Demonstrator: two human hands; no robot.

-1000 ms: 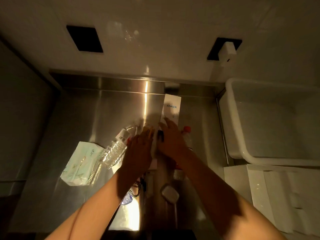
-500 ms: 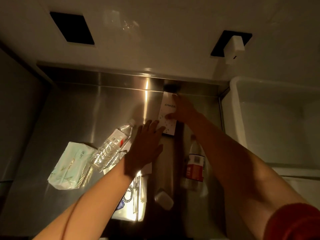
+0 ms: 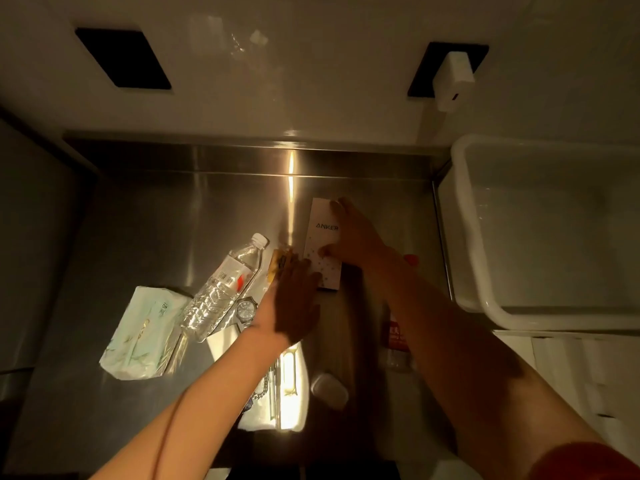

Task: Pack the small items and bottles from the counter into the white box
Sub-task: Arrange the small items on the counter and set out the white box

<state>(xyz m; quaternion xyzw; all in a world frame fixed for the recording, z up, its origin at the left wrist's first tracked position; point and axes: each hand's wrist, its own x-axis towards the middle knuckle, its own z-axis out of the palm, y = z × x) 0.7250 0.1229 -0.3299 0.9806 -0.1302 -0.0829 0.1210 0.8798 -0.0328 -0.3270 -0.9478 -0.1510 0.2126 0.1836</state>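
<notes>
Beside the steel table [image 3: 145,216], at its right edge, sits the white box [image 3: 485,306], a deep plastic tub with a rolled rim; what shows of its inside holds nothing I can make out in this dim light. Left of the box, on the table, lies a slim white carton printed ANKER [image 3: 320,233]. The right hand [image 3: 353,233] grips it, fingers curled over the far end and thumb pressed on its face. The left hand [image 3: 291,303] lies flat with fingers straight, holding nothing, its fingertips just at the carton's near corner and next to a small yellow packet [image 3: 278,265].

Further left of the box, a clear water bottle [image 3: 221,289] lies on its side, white cap pointing away, with a wristwatch [image 3: 245,309] just beside its base. Beyond that rests a pale green tissue pack [image 3: 142,336]. Nearer the box, a second bottle with a red cap [image 3: 394,336] lies mostly hidden under the right forearm. A small white rounded case [image 3: 329,389] sits on the table towards me, beside a shiny flat pouch [image 3: 291,393].
</notes>
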